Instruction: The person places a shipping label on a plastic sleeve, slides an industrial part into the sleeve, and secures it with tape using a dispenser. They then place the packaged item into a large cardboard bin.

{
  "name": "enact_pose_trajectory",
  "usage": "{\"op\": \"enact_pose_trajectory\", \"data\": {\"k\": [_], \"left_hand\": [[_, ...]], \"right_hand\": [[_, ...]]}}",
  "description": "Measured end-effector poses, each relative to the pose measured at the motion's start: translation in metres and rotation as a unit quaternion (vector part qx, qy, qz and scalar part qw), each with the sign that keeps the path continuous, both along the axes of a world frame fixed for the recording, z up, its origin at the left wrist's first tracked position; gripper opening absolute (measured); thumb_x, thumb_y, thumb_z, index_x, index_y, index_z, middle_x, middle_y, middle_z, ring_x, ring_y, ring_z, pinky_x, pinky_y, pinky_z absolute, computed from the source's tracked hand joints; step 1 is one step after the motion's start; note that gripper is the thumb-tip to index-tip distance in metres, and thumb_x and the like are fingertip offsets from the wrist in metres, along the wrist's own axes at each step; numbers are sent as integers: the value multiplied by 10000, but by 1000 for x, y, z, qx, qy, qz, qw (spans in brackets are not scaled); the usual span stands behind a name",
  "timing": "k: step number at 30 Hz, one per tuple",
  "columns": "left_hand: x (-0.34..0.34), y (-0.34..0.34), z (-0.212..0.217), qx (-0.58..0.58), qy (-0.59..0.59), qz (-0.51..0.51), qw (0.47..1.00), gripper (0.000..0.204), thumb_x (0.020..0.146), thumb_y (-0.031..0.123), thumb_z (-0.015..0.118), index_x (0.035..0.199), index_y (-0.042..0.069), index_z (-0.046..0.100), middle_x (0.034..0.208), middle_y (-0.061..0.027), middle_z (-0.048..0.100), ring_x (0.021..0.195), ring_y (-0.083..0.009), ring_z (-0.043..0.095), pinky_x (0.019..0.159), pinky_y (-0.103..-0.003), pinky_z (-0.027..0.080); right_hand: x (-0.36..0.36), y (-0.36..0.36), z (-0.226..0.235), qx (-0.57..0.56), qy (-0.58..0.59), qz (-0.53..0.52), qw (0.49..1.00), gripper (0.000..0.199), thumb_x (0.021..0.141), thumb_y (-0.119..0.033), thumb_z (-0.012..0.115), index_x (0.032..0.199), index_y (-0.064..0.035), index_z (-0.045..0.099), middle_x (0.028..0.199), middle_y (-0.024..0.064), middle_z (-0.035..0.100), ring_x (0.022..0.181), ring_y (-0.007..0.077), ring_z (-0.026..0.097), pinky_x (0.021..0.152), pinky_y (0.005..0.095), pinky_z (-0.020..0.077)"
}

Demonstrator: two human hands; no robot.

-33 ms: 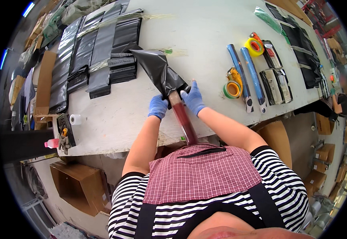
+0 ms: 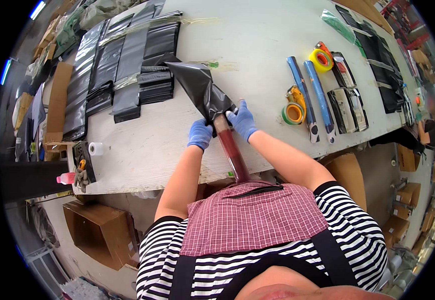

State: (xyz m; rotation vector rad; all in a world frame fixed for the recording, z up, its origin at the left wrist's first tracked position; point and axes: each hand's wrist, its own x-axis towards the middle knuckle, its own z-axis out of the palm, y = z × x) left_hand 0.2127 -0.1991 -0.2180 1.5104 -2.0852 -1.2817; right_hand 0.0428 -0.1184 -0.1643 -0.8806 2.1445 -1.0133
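I've got both gloved hands at the mouth of the black bag [image 2: 200, 90], left hand [image 2: 200, 134] pinching its near-left edge, right hand [image 2: 242, 121] clenched on the near-right edge, and between them runs the dark red rod [image 2: 231, 150]. As I read it, I'm mid-sleeving: the rod's far tip is just inside the bag's opening, most of its length bare and coming back toward my apron [image 2: 247, 220]. The rod's long axis runs from my belly out and slightly left, its far end pointing away from me into the bag; the bag carries on along that line, slanting farther left across the table [image 2: 257, 55]. Next move, I'd judge, calls for keeping the mouth spread with both pinches and drawing the bag back along the rod, straight on its axis so the film doesn't snag. Beyond my left hand lie stacks of black bags [image 2: 122, 65]; off my right hand, tape rolls [image 2: 293, 113] and two blue bars [image 2: 310, 97].
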Motion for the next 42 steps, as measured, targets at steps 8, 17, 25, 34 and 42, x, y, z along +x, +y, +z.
{"op": "enact_pose_trajectory", "data": {"k": [8,17,25,34,42], "left_hand": [[-8,74,78,119,175,-44,976,184,881,58,613,1027,-27,687,825,-69,708,765,-115,643,729,-301,539],[-6,129,-2,210,-39,-275,937,329,793,260,691,1000,6,717,932,-235,704,892,-374,677,826,-408,518],[-95,83,42,112,-36,-240,964,272,826,191,680,1029,10,687,692,-71,638,572,-160,566,550,-327,473],[-111,102,32,-131,-235,-198,942,451,885,459,579,904,17,664,896,-263,667,856,-457,632,747,-520,491],[-117,110,43,-141,-225,-167,950,443,906,450,545,904,33,696,842,-242,678,812,-449,641,715,-526,492]], "right_hand": [[-32,83,46,-19,-104,141,984,185,888,-147,589,940,26,629,813,199,683,688,288,687,670,400,556],[-51,171,-21,164,59,338,925,263,840,-186,586,994,-5,698,882,185,710,823,276,681,765,416,530],[-91,153,-23,63,-150,113,980,225,798,-202,603,876,-22,712,735,145,702,618,236,672,605,357,538],[-123,180,28,137,-172,254,942,287,875,-269,623,954,-3,699,775,92,700,672,181,669,650,330,536],[-394,298,50,34,333,-102,937,253,881,-140,491,1048,-45,655,989,178,671,968,363,638,893,426,510]]}}
